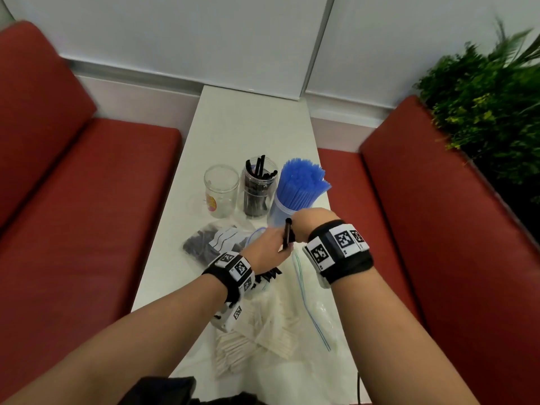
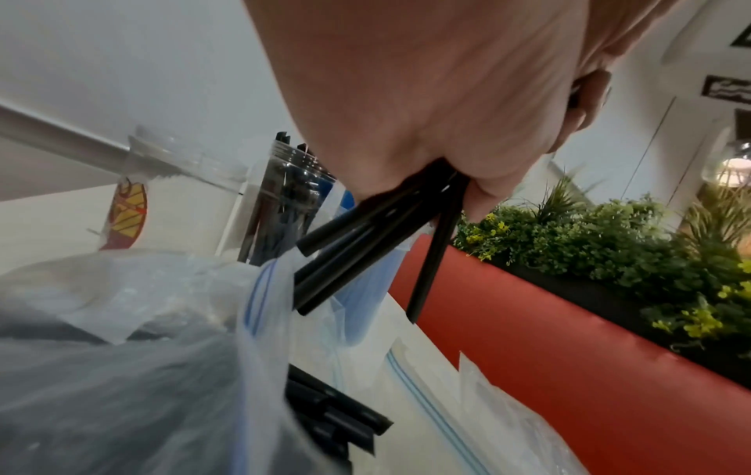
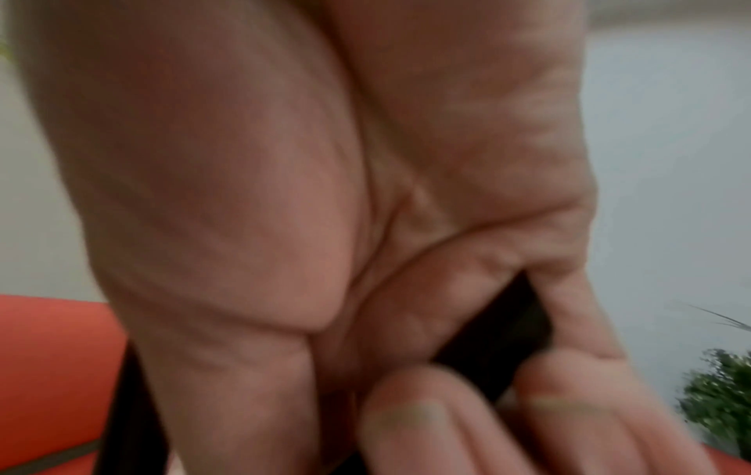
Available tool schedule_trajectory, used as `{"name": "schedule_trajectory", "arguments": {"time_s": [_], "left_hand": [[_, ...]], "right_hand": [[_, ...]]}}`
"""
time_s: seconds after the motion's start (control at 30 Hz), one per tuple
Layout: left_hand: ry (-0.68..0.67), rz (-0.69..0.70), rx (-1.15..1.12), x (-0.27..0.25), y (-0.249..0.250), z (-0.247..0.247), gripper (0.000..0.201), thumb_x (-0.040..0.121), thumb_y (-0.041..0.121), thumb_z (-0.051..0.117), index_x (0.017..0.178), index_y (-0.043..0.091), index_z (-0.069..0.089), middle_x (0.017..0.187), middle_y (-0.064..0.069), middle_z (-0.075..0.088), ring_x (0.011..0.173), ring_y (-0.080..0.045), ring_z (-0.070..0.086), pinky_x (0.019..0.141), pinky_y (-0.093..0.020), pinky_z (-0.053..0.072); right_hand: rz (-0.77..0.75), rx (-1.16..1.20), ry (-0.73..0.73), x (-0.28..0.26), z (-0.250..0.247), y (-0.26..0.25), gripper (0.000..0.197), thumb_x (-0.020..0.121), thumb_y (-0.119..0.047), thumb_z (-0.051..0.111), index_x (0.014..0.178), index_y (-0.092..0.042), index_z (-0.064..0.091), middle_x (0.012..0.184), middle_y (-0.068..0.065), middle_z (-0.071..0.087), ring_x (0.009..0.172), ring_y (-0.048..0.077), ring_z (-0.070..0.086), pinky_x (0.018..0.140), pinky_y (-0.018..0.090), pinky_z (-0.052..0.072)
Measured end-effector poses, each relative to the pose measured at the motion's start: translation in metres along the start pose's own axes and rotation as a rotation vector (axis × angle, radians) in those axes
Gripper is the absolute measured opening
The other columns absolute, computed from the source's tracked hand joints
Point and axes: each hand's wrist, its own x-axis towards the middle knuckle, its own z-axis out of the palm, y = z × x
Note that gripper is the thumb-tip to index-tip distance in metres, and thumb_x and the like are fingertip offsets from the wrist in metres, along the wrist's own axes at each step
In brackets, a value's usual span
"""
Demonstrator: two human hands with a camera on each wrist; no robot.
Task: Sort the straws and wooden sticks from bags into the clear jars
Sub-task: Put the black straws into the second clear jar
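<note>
At a narrow white table [image 1: 248, 121] between two red benches [image 1: 73, 185], a person is gripping a small bundle of black straws [image 2: 366, 231] in the left hand [image 1: 264, 248], fingers curled tight around them, the loose ends fanning downward above an open zip bag [image 2: 260, 308]. The right hand [image 1: 311, 223] is meeting the left just in front of the jars, its fingers curling toward the same black bundle; the wrist view is too blurred to show whether it is actually gripping, so that cannot be told. One straw tip [image 1: 288, 221] is poking up between the two hands.

Three clear jars are standing in a row farther along the table: an empty jar [image 1: 221, 191] on the left, a middle jar [image 1: 258, 190] partly filled with black straws, and a right jar [image 1: 285, 213] packed with blue straws [image 1: 304, 182]. A bag of dark straws [image 1: 204, 244] is lying to the left of the hands, and a bag of pale wooden sticks [image 1: 257, 337] is lying nearer the person, under the left wrist. Green foliage [image 1: 491, 112] is lining the right bench.
</note>
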Motion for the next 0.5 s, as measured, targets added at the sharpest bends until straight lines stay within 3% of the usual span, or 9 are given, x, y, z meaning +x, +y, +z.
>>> {"name": "schedule_trajectory", "arguments": {"time_s": [0.07, 0.1, 0.13, 0.2, 0.27, 0.33, 0.4, 0.43, 0.5], "left_hand": [[-0.016, -0.039, -0.079, 0.002, 0.004, -0.003, 0.01, 0.092, 0.02, 0.055, 0.101, 0.018, 0.059, 0.089, 0.002, 0.06, 0.089, -0.015, 0.059, 0.071, -0.017, 0.035], [-0.025, -0.074, -0.102, 0.002, 0.005, -0.005, 0.008, 0.094, 0.023, 0.055, 0.101, 0.021, 0.058, 0.09, 0.001, 0.063, 0.091, -0.021, 0.063, 0.073, -0.023, 0.041], [-0.017, -0.094, -0.119, 0.003, 0.006, -0.008, 0.009, 0.095, 0.026, 0.055, 0.103, 0.023, 0.057, 0.094, 0.0, 0.066, 0.092, -0.023, 0.064, 0.076, -0.028, 0.046], [0.053, -0.078, -0.187, 0.006, 0.006, -0.017, 0.016, 0.096, 0.023, 0.054, 0.112, 0.024, 0.059, 0.099, 0.001, 0.07, 0.086, -0.013, 0.064, 0.075, -0.022, 0.049], [0.17, -0.073, -0.295, 0.01, 0.008, -0.03, 0.02, 0.093, 0.016, 0.055, 0.109, 0.025, 0.063, 0.089, 0.004, 0.068, 0.068, 0.004, 0.059, 0.062, -0.011, 0.042], [0.286, -0.09, -0.397, 0.014, 0.013, -0.045, 0.017, 0.089, 0.017, 0.057, 0.097, 0.03, 0.063, 0.079, 0.012, 0.066, 0.059, 0.007, 0.054, 0.056, -0.011, 0.04], [0.362, -0.125, -0.492, 0.021, 0.018, -0.057, 0.014, 0.086, 0.02, 0.057, 0.088, 0.032, 0.063, 0.073, 0.019, 0.064, 0.06, 0.005, 0.055, 0.058, -0.012, 0.043], [0.387, -0.145, -0.546, 0.024, 0.021, -0.064, 0.015, 0.086, 0.018, 0.056, 0.085, 0.032, 0.062, 0.069, 0.018, 0.062, 0.059, 0.0, 0.055, 0.057, -0.015, 0.045], [0.419, -0.173, -0.707, 0.029, 0.026, -0.075, 0.022, 0.089, 0.012, 0.053, 0.081, 0.031, 0.061, 0.062, 0.009, 0.054, 0.051, -0.012, 0.048, 0.052, -0.026, 0.042]], "right_hand": [[-0.031, 0.055, -0.016, -0.007, -0.012, -0.005, 0.038, 0.104, -0.008, 0.045, 0.139, 0.006, 0.05, 0.128, 0.02, 0.058, 0.065, 0.012, 0.036, 0.042, 0.005, 0.038], [-0.017, 0.05, 0.007, -0.013, -0.022, -0.007, 0.033, 0.103, -0.01, 0.048, 0.132, 0.003, 0.057, 0.117, 0.015, 0.064, 0.065, 0.014, 0.039, 0.044, 0.009, 0.039], [0.041, 0.029, 0.03, -0.019, -0.032, -0.009, 0.026, 0.101, -0.011, 0.052, 0.122, -0.002, 0.064, 0.097, 0.009, 0.065, 0.064, 0.016, 0.044, 0.055, 0.014, 0.042], [-0.006, 0.006, 0.164, -0.025, -0.052, -0.008, 0.017, 0.098, -0.013, 0.056, 0.11, -0.01, 0.067, 0.082, 0.002, 0.06, 0.067, 0.018, 0.054, 0.069, 0.034, 0.046], [-0.131, 0.293, 0.316, -0.025, -0.062, 0.001, 0.022, 0.1, -0.023, 0.056, 0.12, -0.016, 0.064, 0.098, 0.001, 0.065, 0.085, 0.019, 0.061, 0.077, 0.035, 0.048], [-0.209, 0.817, 0.577, -0.024, -0.058, 0.007, 0.027, 0.102, -0.036, 0.057, 0.124, -0.021, 0.062, 0.106, -0.005, 0.065, 0.092, 0.007, 0.061, 0.081, 0.028, 0.048], [-0.192, 1.317, 0.733, -0.023, -0.042, 0.002, 0.025, 0.103, -0.043, 0.053, 0.114, -0.023, 0.064, 0.101, -0.007, 0.067, 0.089, 0.001, 0.063, 0.079, 0.023, 0.049], [-0.14, 1.477, 0.73, -0.019, -0.03, -0.001, 0.026, 0.105, -0.041, 0.049, 0.109, -0.021, 0.065, 0.1, -0.003, 0.067, 0.09, 0.007, 0.064, 0.079, 0.025, 0.05], [-0.039, 1.564, 0.578, -0.008, 0.0, -0.004, 0.023, 0.107, -0.031, 0.045, 0.104, -0.02, 0.065, 0.103, 0.007, 0.066, 0.095, 0.018, 0.061, 0.08, 0.031, 0.048]]}}
